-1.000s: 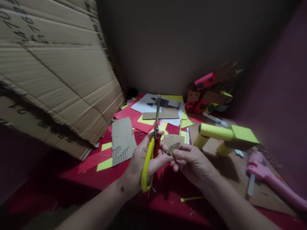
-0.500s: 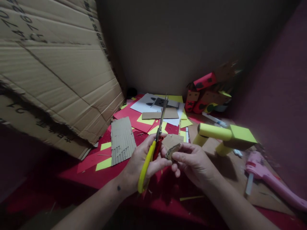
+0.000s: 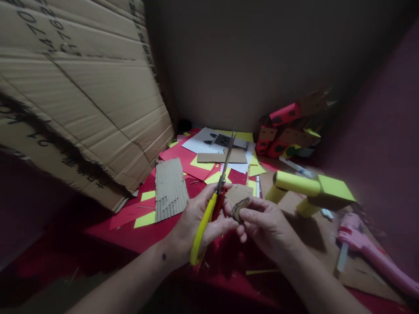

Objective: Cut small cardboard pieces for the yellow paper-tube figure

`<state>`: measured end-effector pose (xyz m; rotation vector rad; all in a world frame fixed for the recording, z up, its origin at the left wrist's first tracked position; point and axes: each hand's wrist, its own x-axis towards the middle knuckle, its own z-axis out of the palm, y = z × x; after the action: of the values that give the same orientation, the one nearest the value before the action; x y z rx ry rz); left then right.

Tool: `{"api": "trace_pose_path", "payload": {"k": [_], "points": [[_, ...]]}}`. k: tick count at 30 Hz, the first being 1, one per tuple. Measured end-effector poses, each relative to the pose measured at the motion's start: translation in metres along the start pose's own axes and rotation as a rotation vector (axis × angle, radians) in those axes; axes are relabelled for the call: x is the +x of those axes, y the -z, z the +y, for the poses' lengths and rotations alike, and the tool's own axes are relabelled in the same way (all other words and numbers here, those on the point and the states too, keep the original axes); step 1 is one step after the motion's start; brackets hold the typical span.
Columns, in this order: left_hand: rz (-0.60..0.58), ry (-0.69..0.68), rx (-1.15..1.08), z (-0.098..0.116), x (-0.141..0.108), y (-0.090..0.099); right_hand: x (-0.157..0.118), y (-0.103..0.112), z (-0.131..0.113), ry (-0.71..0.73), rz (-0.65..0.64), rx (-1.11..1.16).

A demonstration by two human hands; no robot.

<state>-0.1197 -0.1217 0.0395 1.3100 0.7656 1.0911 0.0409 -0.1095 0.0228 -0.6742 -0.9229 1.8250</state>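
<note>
**Small cardboard piece (image 3: 238,212) held at the right fingertips, just beside the left hand (image 3: 195,218)**

The small cardboard piece is pinched between the thumb and fingers of the right hand (image 3: 266,220), its curved, rough edge turned up and toward the left hand. It is held in the space between the two palms, above the red table cover (image 3: 126,240). Whether it is also touched by the left fingertips cannot be told.

The left hand is partly closed. Scissors (image 3: 207,218) with yellow handles are held in it, the blades pointed up and away, and a red roll (image 3: 218,206) is gripped alongside them.

A ribbed cardboard sheet (image 3: 170,187) is laid to the left of the left hand. Beyond the hands, a white printed sheet (image 3: 198,141) is partly covered by a flat cardboard strip (image 3: 209,158). To the right of the right hand, a yellow paper model (image 3: 299,183) and a pink glue gun (image 3: 355,231) are set on a brown board (image 3: 358,270).
</note>
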Motion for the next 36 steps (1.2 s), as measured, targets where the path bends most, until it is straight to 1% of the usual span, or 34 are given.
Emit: {"api": "trace_pose_path", "payload": {"k": [2,6,10,13,16,20,23,26,29,33,36], "points": [[0.041,-0.003,0.064,0.000,0.000,0.001,0.002,0.001,0.002,-0.042,0.000,0.039],[0.079,0.019,0.100,-0.002,0.003,0.001,0.005,0.003,0.006,-0.104,-0.013,0.123],[0.089,0.023,0.125,-0.004,0.005,0.002,0.007,0.004,0.008,-0.137,-0.019,0.208],[0.089,0.023,0.119,-0.007,0.006,0.003,0.007,0.006,0.009,-0.151,-0.009,0.216],[0.080,0.050,0.060,-0.011,0.007,0.004,0.007,0.008,0.008,-0.158,0.004,0.209],[0.128,0.091,-0.041,-0.016,0.011,0.004,0.007,0.009,0.009,-0.146,0.004,0.196],[0.116,0.106,-0.047,-0.020,0.013,0.005,0.007,0.009,0.010,-0.146,0.005,0.188],[0.120,0.115,-0.042,-0.019,0.012,0.004,0.007,0.008,0.010,-0.136,0.055,0.188],[0.160,0.117,0.020,-0.015,0.011,0.003,0.005,0.006,0.008,-0.120,0.098,0.172],[0.178,0.070,0.161,-0.008,0.010,0.004,0.004,0.002,0.006,-0.078,0.131,0.087],[0.266,0.052,0.234,-0.002,0.011,0.008,0.004,0.001,0.005,-0.005,0.180,-0.013]]}}
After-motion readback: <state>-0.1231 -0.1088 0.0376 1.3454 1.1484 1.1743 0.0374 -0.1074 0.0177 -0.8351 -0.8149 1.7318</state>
